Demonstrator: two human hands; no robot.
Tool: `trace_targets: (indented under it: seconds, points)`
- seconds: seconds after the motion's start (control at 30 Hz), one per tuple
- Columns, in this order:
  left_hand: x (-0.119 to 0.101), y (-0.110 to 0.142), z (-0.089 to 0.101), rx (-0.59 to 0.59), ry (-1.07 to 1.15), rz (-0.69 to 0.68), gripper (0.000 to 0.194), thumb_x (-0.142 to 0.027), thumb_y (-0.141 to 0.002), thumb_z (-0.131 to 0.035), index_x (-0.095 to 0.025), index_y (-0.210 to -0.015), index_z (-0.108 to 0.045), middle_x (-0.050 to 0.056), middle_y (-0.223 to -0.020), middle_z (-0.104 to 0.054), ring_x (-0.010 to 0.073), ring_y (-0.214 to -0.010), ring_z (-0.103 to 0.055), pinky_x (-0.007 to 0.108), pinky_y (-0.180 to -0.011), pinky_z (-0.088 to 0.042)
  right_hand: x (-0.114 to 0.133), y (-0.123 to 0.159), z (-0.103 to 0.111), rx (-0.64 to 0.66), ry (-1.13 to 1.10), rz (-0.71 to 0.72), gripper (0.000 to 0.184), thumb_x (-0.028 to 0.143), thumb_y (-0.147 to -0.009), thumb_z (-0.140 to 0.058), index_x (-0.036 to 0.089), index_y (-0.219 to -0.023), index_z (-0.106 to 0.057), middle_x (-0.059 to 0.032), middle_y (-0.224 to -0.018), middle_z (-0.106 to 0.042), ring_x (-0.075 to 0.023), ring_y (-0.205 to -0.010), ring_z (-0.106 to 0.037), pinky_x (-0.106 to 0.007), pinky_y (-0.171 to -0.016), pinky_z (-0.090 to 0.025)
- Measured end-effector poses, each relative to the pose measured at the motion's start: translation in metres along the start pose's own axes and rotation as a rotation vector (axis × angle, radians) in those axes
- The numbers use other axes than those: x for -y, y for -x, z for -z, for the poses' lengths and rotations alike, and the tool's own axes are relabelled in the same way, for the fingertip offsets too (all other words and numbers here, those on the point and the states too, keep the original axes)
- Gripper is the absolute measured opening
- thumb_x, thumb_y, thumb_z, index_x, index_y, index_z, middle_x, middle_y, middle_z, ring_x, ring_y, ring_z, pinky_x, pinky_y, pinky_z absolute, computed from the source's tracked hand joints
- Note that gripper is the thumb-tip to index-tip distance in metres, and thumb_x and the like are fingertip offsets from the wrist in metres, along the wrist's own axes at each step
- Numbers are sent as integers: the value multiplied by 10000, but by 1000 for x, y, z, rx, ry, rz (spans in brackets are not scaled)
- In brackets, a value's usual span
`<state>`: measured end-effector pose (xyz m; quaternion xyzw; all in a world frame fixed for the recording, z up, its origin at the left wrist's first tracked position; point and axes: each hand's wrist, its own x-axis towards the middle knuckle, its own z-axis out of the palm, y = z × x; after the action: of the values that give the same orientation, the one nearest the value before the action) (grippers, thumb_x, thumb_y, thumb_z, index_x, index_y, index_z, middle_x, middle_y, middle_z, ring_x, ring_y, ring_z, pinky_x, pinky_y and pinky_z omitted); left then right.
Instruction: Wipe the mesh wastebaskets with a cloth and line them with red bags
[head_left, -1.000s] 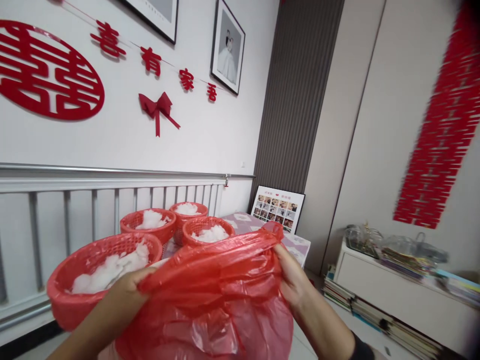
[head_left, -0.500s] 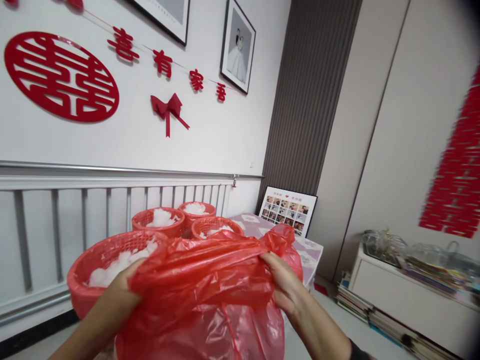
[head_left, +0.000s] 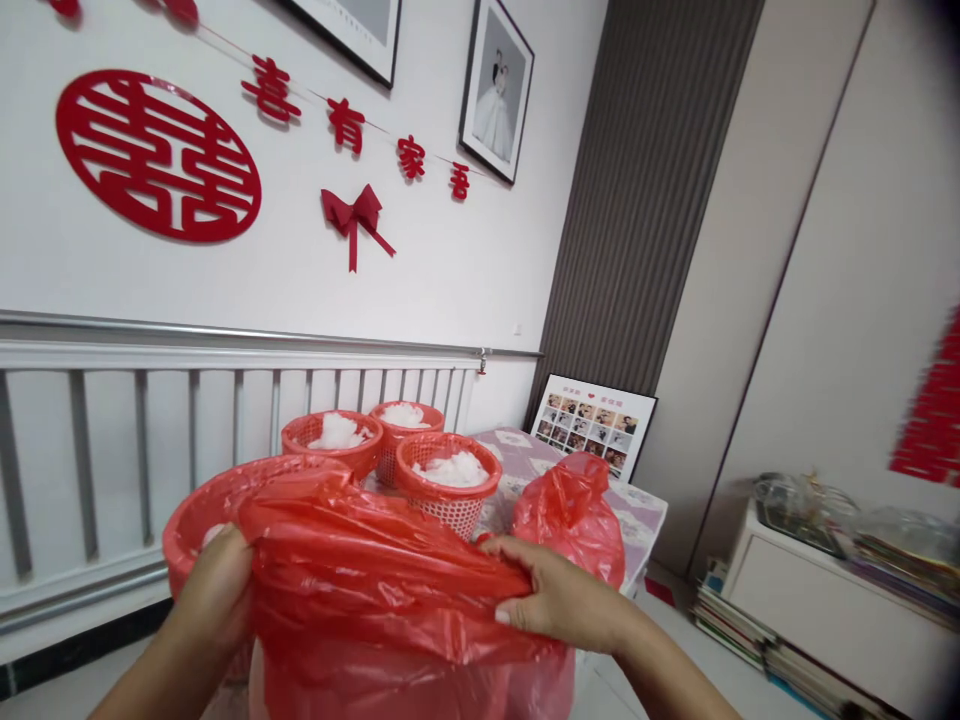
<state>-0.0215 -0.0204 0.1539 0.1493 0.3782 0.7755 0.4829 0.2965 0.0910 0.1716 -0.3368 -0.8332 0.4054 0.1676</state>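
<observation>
A large red plastic bag [head_left: 390, 590] is stretched between my two hands, close in front of me. My left hand [head_left: 217, 580] grips its left edge, the fingers partly hidden by the plastic. At the right edge, my right hand [head_left: 532, 590] pinches the bag with the thumb in front and the fingers over the top. Just behind the bag's left side stands a big red basket [head_left: 232, 490], mostly covered by it. Beyond are a smaller red mesh basket [head_left: 450, 510] with white fluffy stuff [head_left: 454, 468] in it and a bunched-up red bag [head_left: 574, 515].
Two more red baskets, one nearer [head_left: 334, 450] and one farther [head_left: 409, 420], hold white stuff at the back. They stand on a table with a patterned cloth [head_left: 517, 450]. A radiator [head_left: 112, 450] runs along the left wall. A white cabinet [head_left: 832, 590] stands right.
The bag's top edge has come down and tightened between my hands, uncovering the mesh basket and bunched bag behind. My right hand has moved lower and turned over the edge. The view has shifted left.
</observation>
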Motion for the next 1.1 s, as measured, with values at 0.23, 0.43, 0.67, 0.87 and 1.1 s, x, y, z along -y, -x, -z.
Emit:
trace_targets:
  seconds: [0.23,0.43,0.67,0.87,1.1]
  points:
    - [21,13,-25,83,-83,-98,415,-129,-503,-768,-209,-907,-718,-13,-834,-782,200,-711,-741,265,-589,-581,33,-27,-32,-132,122,24,850,247,-647,-851,259,-1460,-600,-93,-1234,-753,-321,-1131,-665,-440,-1023,-456]
    - [7,10,-12,69,-349,-96,527,-152,-580,-699,-291,-1088,-666,-78,-783,-778,153,-596,-681,241,-549,-528,10,-60,-29,-277,-367,18,74,192,-660,-700,231,-699,-650,26,-681,-700,-179,-660,-616,-320,-708,-484]
    - [19,-5,19,367,-1183,-310,115,-348,-774,-707,-260,-827,-760,2,-893,-829,246,-900,-753,264,-792,-550,31,-55,-20,-358,-848,49,328,452,-713,-771,253,-927,-621,-9,-812,-767,-233,-768,-740,-358,-723,-583]
    - [20,0,13,189,-621,-44,197,-212,-729,-760,-253,-921,-737,-12,-840,-829,196,-727,-749,254,-667,-594,23,-53,-30,-432,-918,26,286,317,-672,-812,256,-855,-600,47,-707,-736,-179,-678,-714,-291,-679,-562]
    - [7,3,-7,-31,-5,54,241,-30,-889,-514,-160,-727,-638,21,-525,-688,152,-474,-688,187,-446,-536,16,-32,-28,-135,-574,12,236,233,-673,-837,209,-890,-747,18,-867,-789,-179,-790,-709,-282,-749,-523]
